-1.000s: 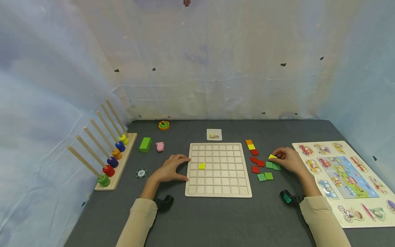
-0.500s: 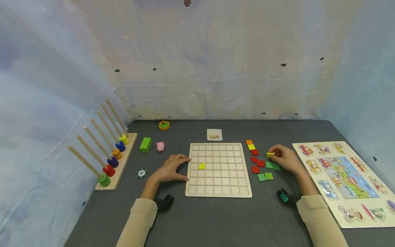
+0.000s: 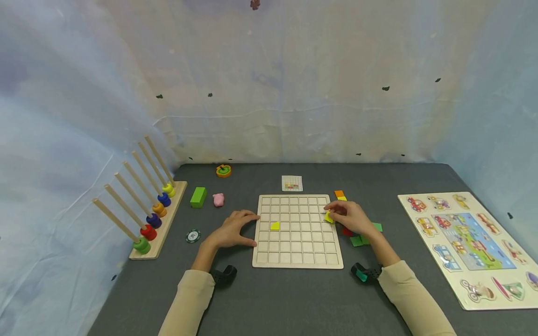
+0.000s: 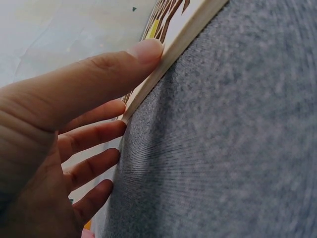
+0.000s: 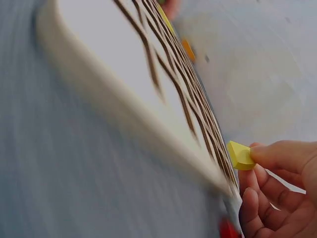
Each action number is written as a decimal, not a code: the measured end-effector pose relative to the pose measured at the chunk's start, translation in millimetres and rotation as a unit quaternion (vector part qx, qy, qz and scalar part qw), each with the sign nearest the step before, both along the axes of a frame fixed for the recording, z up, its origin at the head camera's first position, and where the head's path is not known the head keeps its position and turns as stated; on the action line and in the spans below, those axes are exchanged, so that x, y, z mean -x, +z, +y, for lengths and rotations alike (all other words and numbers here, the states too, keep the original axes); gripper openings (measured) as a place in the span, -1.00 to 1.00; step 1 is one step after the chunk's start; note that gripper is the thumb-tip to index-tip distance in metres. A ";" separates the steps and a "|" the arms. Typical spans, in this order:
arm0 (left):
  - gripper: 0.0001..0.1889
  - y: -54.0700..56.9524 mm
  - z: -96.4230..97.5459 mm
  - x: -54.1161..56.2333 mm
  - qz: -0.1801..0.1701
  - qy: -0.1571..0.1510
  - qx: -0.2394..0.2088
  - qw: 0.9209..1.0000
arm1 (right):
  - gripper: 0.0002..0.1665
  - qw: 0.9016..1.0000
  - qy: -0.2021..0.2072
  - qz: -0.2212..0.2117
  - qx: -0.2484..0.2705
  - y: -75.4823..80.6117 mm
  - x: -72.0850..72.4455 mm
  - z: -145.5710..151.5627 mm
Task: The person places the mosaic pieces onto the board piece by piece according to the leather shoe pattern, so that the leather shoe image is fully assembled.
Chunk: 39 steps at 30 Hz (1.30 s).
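Right hand [image 3: 353, 218]: thumb and fingers pinching a small yellow tile [image 5: 240, 155], the other fingers loosely bent below it
Held tile: at the right edge of the gridded wooden board [image 3: 298, 257], toward its far side; from where I stand I can't tell if it touches the wood
Left hand [image 3: 231, 229]: across at the board's left edge, thumb and forefinger spread apart along it, the fingers relaxed
Board: flat on the dark table [image 3: 269, 303], with one yellow piece [image 3: 274, 226] sitting in a cell toward the left
Loose tiles: just right of the board, partly hidden by the right hand; I can make out an orange tile [image 3: 339, 193] and some green tiles [image 3: 356, 241]
Pattern card [image 3: 292, 183]: just beyond the board's far edge, printed with a coloured grid
Left side: a green block [image 3: 198, 197] beside a pink pig [image 3: 218, 199], a round chip [image 3: 193, 235] nearer the person, then a peg stand [image 3: 165, 226] with coloured beads
Far right: a picture puzzle [image 3: 483, 275] of vehicles, lying well apart from the board
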<state>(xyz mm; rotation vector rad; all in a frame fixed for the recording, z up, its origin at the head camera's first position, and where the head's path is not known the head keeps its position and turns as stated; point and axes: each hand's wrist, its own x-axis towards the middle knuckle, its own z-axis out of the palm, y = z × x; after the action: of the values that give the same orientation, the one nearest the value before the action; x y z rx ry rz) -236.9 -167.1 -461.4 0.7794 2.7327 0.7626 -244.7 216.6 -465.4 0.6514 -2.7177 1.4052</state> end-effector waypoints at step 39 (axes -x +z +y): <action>-0.17 0.8 -0.2 -1.0 -0.002 0.000 0.000 1.000 | -0.94 0.994 0.004 0.093 -0.058 -12.8 -10.0 -96.3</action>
<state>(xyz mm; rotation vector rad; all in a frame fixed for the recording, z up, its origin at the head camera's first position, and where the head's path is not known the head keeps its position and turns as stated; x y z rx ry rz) -235.9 -167.3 -460.6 0.7774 2.7282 0.7623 -234.7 120.3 -478.2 0.7581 -2.6667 1.1327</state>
